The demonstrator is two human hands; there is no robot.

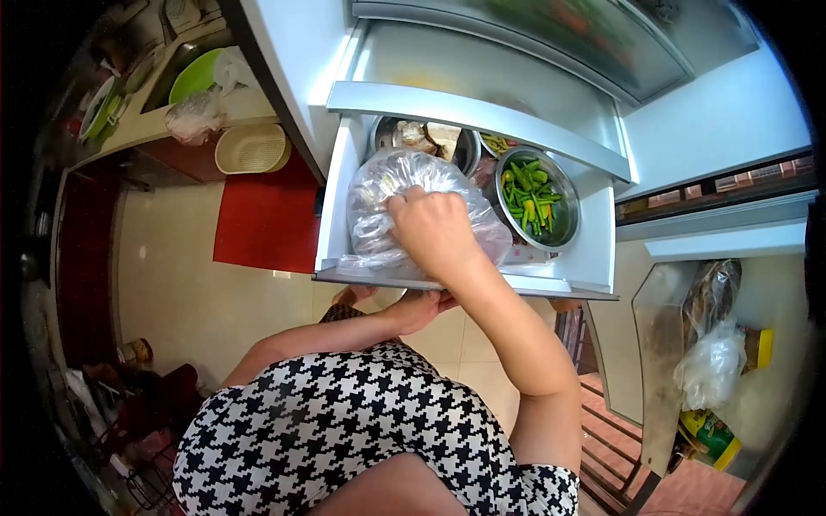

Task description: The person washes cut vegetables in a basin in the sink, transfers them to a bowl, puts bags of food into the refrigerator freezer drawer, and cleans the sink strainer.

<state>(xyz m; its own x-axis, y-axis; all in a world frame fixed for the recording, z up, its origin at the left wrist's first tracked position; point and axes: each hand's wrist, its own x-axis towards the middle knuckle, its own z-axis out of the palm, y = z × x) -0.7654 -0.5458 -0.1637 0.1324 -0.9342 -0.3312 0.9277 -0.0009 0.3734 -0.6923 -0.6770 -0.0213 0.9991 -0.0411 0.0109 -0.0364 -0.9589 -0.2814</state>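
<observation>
A fridge drawer is pulled out in front of me. On its left side lies a bulging clear plastic bag, its contents hard to make out. My right hand reaches over the drawer front, fingers closed on the gathered top of this bag. Beneath the front edge, my left hand is against the drawer, fingers curled and partly hidden by it. Right of the bag sits a metal bowl of green peppers. Behind the bag, another metal bowl holds pale, brown-edged chunks.
Above the drawer are a shelf front and another frosted drawer. The open fridge door at right carries a white plastic bag and packets. At left stand a counter with a green basin, a cream basket and a red mat.
</observation>
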